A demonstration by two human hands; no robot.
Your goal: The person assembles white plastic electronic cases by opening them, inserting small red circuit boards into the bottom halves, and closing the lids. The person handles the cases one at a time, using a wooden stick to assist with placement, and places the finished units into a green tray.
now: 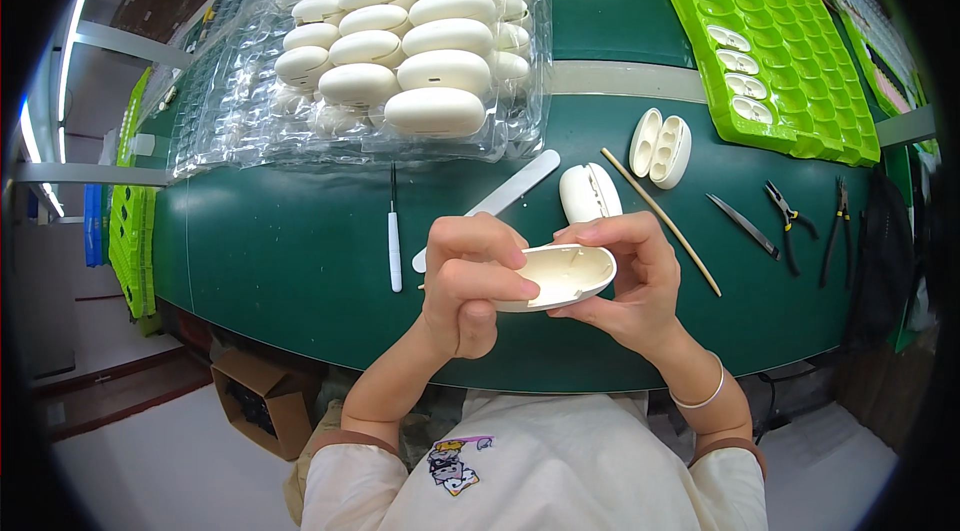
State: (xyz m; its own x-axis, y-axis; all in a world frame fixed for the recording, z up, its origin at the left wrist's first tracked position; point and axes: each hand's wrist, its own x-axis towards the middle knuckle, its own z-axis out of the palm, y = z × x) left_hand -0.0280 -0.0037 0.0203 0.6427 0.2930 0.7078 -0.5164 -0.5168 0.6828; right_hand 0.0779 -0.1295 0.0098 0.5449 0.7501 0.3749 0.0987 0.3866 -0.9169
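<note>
Between my two hands, above the near edge of the green table, is a hollow white plastic earbud-case shell [570, 274], its open side facing up toward me. My left hand [468, 281] closes on its left end, with fingertips reaching over the rim into the hollow. Thumb and fingers of my right hand [634, 276] grip the right end. Just beyond my right hand lies a white earbud case [588, 195] with a jagged gap along its seam. Another case [661, 149], opened to show its round wells, rests farther back.
Clear trays [240, 121] hold many white shells at back left. A green tray [770, 41] with several white parts stands back right. On the table [270, 251] lie a screwdriver [394, 241], white flat stick [515, 183], wooden stick [665, 223], tweezers [745, 228] and two pliers [790, 216].
</note>
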